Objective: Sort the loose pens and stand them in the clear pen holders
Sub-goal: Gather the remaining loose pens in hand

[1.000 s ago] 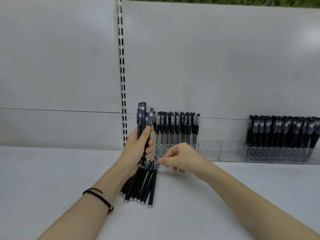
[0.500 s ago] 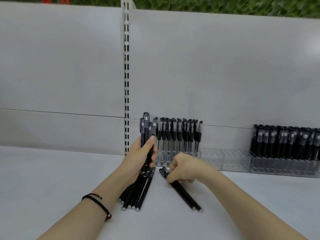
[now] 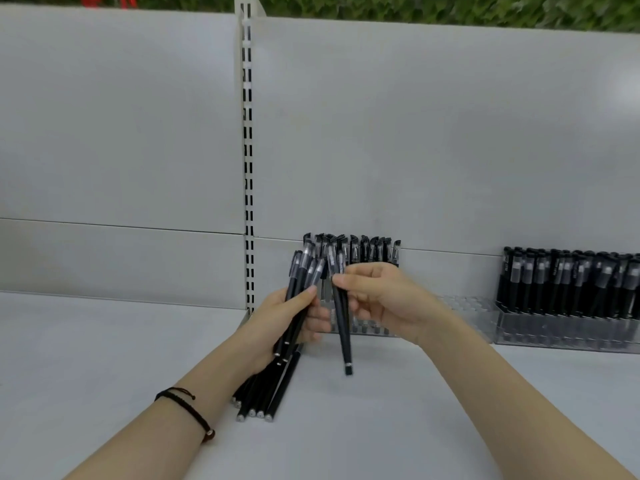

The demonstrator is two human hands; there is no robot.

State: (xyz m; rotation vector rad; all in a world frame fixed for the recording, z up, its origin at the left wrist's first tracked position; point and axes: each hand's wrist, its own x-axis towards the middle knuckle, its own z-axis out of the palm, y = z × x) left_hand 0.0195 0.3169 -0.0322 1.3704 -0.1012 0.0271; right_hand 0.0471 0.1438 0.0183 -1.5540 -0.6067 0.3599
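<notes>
Your left hand [image 3: 287, 317] has its fingers and thumb curled round a bundle of black capped pens [image 3: 304, 282]. The bundle stands nearly upright, caps uppermost and fanned a little. Your thumb lies across the front of the barrels, and the other fingers wrap round from behind. A black cord bracelet [image 3: 187, 407] circles that wrist.

Your right hand [image 3: 384, 299] pinches a single black pen with a silver end ring [image 3: 343, 327] between thumb and forefinger, high on the barrel just below the cap. The remaining fingers curl loosely behind it and touch nothing that can be made out. This pen hangs cap up, leaning slightly, just beside the bundle but apart from it. Whether its lower end touches the white shelf surface [image 3: 104, 348] cannot be told.

Several loose black pens [image 3: 273, 386] lie side by side on the shelf under your left wrist, silver ends towards you.

Behind both hands, against the grey back panel [image 3: 433, 133], sits a clear plastic pen holder [image 3: 464, 313]. A row of standing black pens [image 3: 375, 251] fills its left part, and sockets show in its right part. Farther right, a second clear holder [image 3: 554, 337] carries a dense block of black pens [image 3: 568, 282]. A slotted white upright [image 3: 248, 150] divides the back panel, left of your hands.
</notes>
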